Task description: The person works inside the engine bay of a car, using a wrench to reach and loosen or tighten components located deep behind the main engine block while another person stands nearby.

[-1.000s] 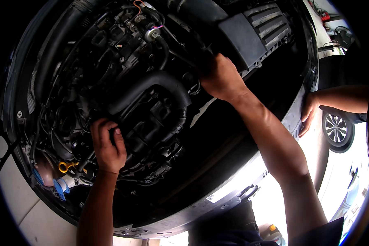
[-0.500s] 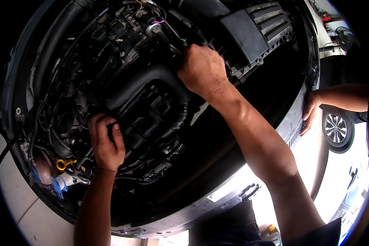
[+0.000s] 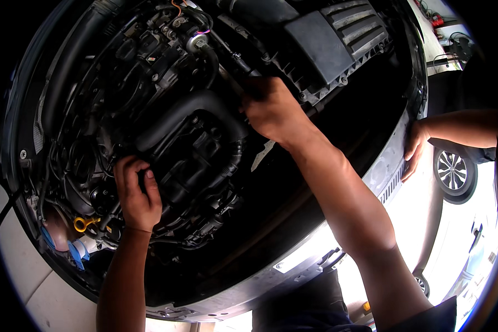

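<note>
My right hand (image 3: 274, 110) is closed round the near end of a dark, rod-like tool (image 3: 243, 63). Its thin shaft runs toward the far part of the engine, beside a hose with a round metal fitting (image 3: 198, 43). Shadow and blur hide the fingertips and the tool's exact kind. Farther left, my left hand (image 3: 137, 193) rests on the engine (image 3: 196, 160), fingers bent and thumb apart, with nothing visible in it. A thick black curved hose (image 3: 185, 108) lies between my hands.
A black air filter box (image 3: 321, 52) stands beyond my right hand. Near my left wrist are a yellow dipstick ring (image 3: 82, 223) and a blue cap (image 3: 79, 252). The car's front edge (image 3: 293, 263) curves before me. At right, another person's hand (image 3: 416, 146) rests on it.
My right hand has drawn back toward me, and more of the dark tool shows beyond it. My left hand stays on the same engine area. The whole view has shifted slightly.
</note>
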The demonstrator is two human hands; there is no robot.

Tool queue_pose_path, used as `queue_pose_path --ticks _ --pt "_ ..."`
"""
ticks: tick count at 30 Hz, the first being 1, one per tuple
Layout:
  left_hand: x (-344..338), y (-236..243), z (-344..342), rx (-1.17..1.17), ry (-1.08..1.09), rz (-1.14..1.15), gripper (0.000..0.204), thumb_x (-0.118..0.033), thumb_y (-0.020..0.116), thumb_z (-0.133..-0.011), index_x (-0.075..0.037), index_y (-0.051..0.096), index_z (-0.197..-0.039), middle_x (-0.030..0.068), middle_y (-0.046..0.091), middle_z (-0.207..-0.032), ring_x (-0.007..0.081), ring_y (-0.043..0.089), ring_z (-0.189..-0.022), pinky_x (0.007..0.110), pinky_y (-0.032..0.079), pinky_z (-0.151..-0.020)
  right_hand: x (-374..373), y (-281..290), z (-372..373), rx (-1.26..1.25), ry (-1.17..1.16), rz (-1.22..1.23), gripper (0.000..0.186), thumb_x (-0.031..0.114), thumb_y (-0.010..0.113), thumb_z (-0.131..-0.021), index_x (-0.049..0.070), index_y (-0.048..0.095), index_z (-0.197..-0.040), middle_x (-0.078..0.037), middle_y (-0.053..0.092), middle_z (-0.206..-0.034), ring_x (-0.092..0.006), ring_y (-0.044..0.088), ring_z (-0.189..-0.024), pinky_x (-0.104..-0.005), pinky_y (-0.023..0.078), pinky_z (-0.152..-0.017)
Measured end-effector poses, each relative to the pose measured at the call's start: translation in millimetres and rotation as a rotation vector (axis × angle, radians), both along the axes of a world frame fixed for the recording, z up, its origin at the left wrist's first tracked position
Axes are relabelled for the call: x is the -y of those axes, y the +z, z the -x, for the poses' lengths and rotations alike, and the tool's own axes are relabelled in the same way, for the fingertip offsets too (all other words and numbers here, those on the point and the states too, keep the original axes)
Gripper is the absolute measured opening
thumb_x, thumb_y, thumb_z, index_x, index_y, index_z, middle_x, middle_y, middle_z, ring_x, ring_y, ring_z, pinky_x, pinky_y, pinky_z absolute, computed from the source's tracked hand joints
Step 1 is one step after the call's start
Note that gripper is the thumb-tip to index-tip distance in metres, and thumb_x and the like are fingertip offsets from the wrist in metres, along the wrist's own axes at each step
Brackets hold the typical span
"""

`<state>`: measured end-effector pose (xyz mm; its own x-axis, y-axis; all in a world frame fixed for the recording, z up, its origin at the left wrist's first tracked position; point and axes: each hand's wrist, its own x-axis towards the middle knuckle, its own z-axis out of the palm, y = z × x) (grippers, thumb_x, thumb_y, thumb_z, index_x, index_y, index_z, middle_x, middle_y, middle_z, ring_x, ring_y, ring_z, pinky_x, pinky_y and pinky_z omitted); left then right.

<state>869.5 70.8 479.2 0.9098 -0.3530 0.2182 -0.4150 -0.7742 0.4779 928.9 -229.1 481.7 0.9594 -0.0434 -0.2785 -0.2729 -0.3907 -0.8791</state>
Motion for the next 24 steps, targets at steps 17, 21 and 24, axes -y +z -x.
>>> queue_pose_path --ticks 17,21,24 --pt "4.1 -1.0 -1.7 0.050 0.028 0.009 0.013 -0.006 0.053 -0.093 -0.001 0.054 -0.105 0.0160 0.053 -0.110 0.0333 0.053 -0.101 0.043 0.047 -0.086 12.6 23.0 40.0 0.263 -0.226 0.101 0.030 0.000 0.053 -0.087 -0.006 0.066 -0.113 -0.027 0.068 -0.083 -0.0377 0.071 -0.079 -0.0411 0.055 -0.072" --pt "2.7 -2.8 -2.3 0.055 0.027 0.013 0.013 -0.006 0.053 -0.093 -0.001 0.054 -0.106 0.0161 0.053 -0.110 0.0332 0.053 -0.101 0.043 0.047 -0.086 66.7 24.5 32.4 0.048 -0.078 0.041 0.034 0.007 0.056 -0.094 -0.002 0.065 -0.125 -0.005 0.066 -0.078 -0.0100 0.058 -0.066 -0.0232 0.045 -0.057" --pt "4.7 -2.5 -2.1 0.060 0.019 0.010 0.013 -0.005 0.053 -0.093 -0.001 0.054 -0.106 0.0161 0.053 -0.110 0.0331 0.053 -0.100 0.043 0.047 -0.086 55.6 23.2 30.2 0.197 -0.017 0.168 0.025 0.003 0.054 -0.090 0.000 0.072 -0.108 -0.016 0.069 -0.073 -0.0231 0.066 -0.064 -0.0335 0.052 -0.064"
